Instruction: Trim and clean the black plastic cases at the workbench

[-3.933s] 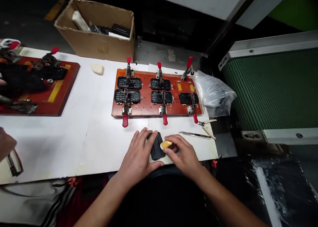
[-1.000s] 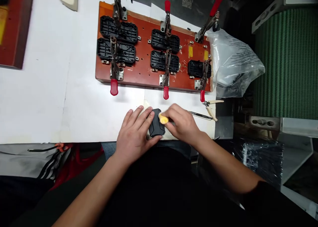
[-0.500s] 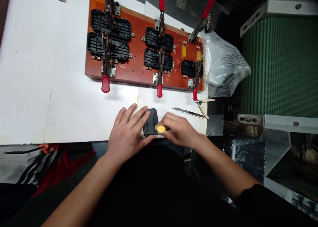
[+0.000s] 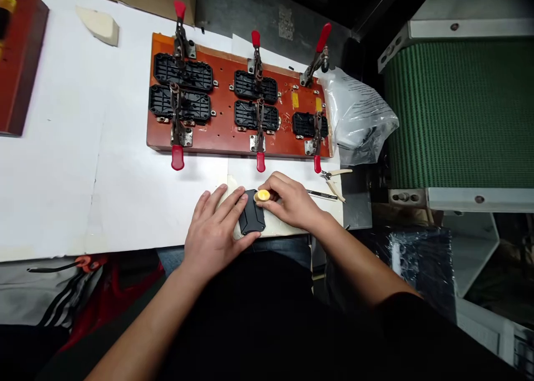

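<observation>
A small black plastic housing (image 4: 251, 219) lies on a pale pad (image 4: 287, 226) at the near edge of the white table. My left hand (image 4: 212, 233) lies flat over its left side, fingers spread, pressing it down. My right hand (image 4: 290, 200) is closed around a small tool with a round yellow end (image 4: 262, 195), and that end touches the top edge of the housing.
An orange clamp board (image 4: 225, 139) with red-handled toggle clamps holds several black housings beyond my hands. Side cutters (image 4: 336, 179) and a thin blade (image 4: 322, 194) lie at the right. A clear plastic bag (image 4: 356, 117), a green conveyor belt (image 4: 454, 114) and a foam block (image 4: 98, 25) surround the area.
My right hand has slid the yellow-ended tool from the housing's right side up to its top edge. My left hand stays on the housing. The view has shifted slightly.
</observation>
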Motion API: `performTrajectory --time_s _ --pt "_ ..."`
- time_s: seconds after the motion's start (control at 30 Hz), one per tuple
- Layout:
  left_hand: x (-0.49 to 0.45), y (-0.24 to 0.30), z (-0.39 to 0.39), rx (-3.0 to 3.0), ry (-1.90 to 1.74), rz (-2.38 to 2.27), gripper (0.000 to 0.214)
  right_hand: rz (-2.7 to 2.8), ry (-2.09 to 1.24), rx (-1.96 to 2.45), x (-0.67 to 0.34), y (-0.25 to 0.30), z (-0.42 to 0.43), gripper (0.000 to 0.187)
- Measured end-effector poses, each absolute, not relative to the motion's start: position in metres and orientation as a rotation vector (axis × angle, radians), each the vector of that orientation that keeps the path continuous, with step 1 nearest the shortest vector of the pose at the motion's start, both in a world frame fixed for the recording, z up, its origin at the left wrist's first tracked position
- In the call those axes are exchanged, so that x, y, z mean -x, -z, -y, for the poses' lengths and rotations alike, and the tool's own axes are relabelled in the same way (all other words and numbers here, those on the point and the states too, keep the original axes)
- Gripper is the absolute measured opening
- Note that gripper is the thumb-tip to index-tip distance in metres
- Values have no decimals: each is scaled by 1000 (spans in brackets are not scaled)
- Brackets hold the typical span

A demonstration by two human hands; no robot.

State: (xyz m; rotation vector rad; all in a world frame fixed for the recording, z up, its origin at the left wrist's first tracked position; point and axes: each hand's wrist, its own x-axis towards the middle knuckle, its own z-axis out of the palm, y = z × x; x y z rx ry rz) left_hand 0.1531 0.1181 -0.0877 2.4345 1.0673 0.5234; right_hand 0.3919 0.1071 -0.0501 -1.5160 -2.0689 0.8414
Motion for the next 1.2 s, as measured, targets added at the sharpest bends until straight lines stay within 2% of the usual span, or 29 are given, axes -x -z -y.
performTrajectory --time_s 0.13,0.23,0.3,0.4,0.53,0.63,0.73,0.8,0.87,0.97,1.0,1.03,1.1,1.2 --pt "-153 87 -117 -2437 -512 -1060 74 2192 -833 1488 -389 47 -84 14" --pt "-152 88 -116 -2453 -500 -1056 75 2310 -1125 1400 -403 25 -77 11" --pt "-150 87 -117 -2473 -488 -1050 75 2266 -1238 1395 -421 6 -91 19" --pt "-148 83 -118 -2523 -465 -1040 73 1975 -932 1683 -448 -17 -135 37" --pt "-147 79 -117 -2621 -478 -1029 75 1899 -428 2122 -459 -20 -202 33" --pt "-144 84 -111 -2652 -497 -1037 81 1960 -384 2212 -448 -11 -237 28" --pt "-141 90 -106 -2641 -467 -1069 81 1911 -416 2227 -439 -11 -237 33" --pt "-142 89 -106 -2634 -432 -1063 78 1846 -447 2192 -440 -17 -210 40" --pt "-144 84 -109 -2607 -395 -1050 77 1779 -653 2044 -447 -20 -162 39" --pt "-148 77 -116 -2512 -354 -1069 82 1675 -1462 1669 -463 1 -54 38" --pt "-150 75 -117 -2479 -340 -1079 86 1615 -1770 1595 -468 15 -12 40" --pt "-151 72 -118 -2455 -323 -1086 91 1556 -1941 1626 -472 32 30 39" --pt "-153 68 -118 -2436 -285 -1091 99 1394 -1860 2050 -480 71 105 33" --pt "-157 67 -119 -2461 -225 -1072 104 833 -1345 2589 -491 126 162 27"
